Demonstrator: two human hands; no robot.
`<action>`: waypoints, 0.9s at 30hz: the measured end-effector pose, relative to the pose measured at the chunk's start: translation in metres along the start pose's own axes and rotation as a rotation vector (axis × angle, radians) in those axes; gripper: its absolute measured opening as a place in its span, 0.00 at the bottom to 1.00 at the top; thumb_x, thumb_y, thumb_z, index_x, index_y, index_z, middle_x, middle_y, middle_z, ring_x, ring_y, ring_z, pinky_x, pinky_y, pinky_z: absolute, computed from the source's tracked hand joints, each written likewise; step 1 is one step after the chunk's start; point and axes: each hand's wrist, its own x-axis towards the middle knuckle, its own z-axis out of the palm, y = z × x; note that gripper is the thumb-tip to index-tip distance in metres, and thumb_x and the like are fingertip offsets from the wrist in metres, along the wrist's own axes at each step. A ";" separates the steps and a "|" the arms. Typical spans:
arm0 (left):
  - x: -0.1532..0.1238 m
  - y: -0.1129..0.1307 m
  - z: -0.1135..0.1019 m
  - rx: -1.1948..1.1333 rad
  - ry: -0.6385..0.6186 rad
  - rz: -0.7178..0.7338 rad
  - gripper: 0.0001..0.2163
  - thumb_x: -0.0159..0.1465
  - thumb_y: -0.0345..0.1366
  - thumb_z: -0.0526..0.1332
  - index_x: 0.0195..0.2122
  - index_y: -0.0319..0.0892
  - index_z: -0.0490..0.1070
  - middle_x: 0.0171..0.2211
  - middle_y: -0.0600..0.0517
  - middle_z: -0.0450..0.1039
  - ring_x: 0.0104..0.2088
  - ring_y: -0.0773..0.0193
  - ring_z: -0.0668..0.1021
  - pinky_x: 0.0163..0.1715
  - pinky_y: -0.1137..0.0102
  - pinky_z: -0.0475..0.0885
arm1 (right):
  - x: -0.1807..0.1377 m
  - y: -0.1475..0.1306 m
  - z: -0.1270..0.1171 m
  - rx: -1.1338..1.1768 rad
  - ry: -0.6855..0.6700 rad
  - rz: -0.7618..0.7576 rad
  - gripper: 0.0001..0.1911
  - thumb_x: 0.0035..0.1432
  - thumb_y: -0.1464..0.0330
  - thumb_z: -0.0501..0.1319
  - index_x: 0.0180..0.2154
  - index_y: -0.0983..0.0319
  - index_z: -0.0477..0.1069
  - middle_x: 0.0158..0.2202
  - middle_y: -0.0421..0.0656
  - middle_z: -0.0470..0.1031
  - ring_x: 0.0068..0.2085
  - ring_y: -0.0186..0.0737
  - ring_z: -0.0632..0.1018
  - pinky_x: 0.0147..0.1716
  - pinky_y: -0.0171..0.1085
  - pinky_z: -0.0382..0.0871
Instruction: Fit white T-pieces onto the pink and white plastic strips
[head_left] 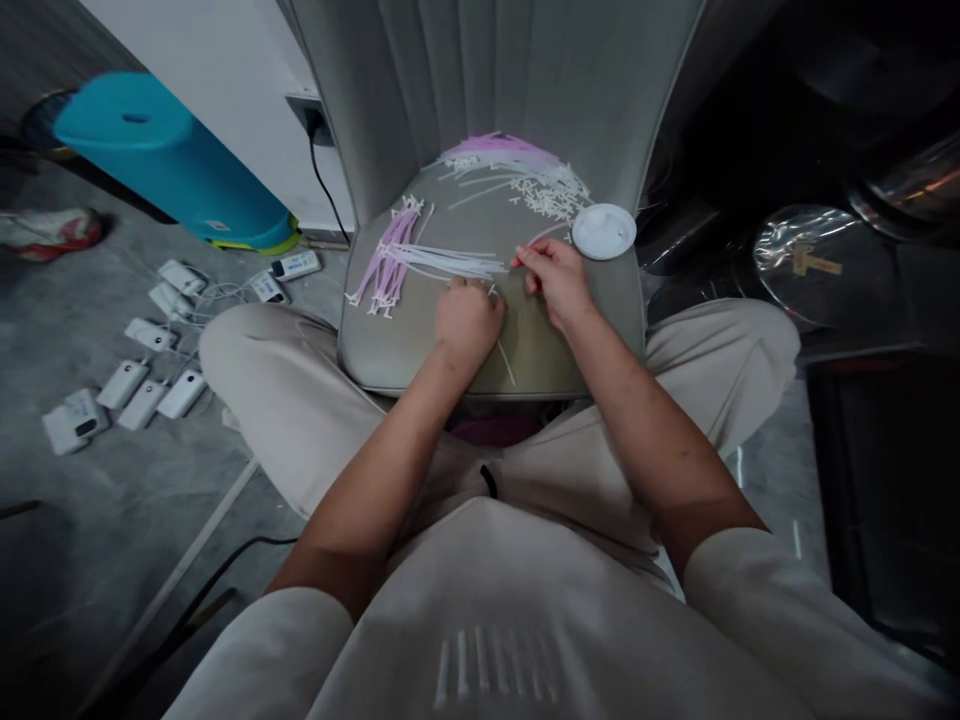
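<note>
On the grey chair seat in front of me lie bundles of thin white and pink sticks. My left hand rests knuckles-up on the seat, fingers curled, with a thin white stick running out from under it. My right hand pinches the end of a thin stick near the white bundle's right end. A loose pile of short white pieces and pink sticks lies at the back of the seat. A round white lid sits just beyond my right hand.
A teal cylinder lies on the floor at the left. Several small white devices with cables are scattered on the grey floor. Shiny metal containers stand at the right. My knees flank the chair seat.
</note>
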 end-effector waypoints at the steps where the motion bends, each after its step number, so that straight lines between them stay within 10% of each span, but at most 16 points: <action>1: -0.001 0.001 0.000 0.011 0.002 -0.006 0.14 0.65 0.37 0.58 0.46 0.34 0.76 0.49 0.33 0.76 0.50 0.43 0.79 0.51 0.53 0.73 | 0.001 0.000 0.002 0.012 0.005 0.010 0.16 0.61 0.59 0.66 0.30 0.59 0.64 0.30 0.36 0.73 0.21 0.25 0.61 0.21 0.32 0.56; 16: 0.002 -0.039 -0.001 0.022 -0.005 0.371 0.13 0.67 0.36 0.56 0.48 0.38 0.75 0.48 0.40 0.74 0.47 0.54 0.78 0.51 0.62 0.73 | 0.000 0.005 0.002 0.047 -0.067 0.026 0.10 0.50 0.68 0.72 0.28 0.61 0.70 0.20 0.32 0.68 0.19 0.25 0.61 0.19 0.31 0.55; 27: 0.002 -0.031 0.006 -0.098 0.025 0.219 0.14 0.66 0.33 0.56 0.48 0.36 0.77 0.44 0.40 0.78 0.44 0.55 0.79 0.49 0.62 0.73 | -0.003 0.006 -0.002 -0.035 -0.072 0.013 0.06 0.51 0.67 0.69 0.33 0.61 0.77 0.19 0.32 0.68 0.20 0.26 0.62 0.21 0.31 0.54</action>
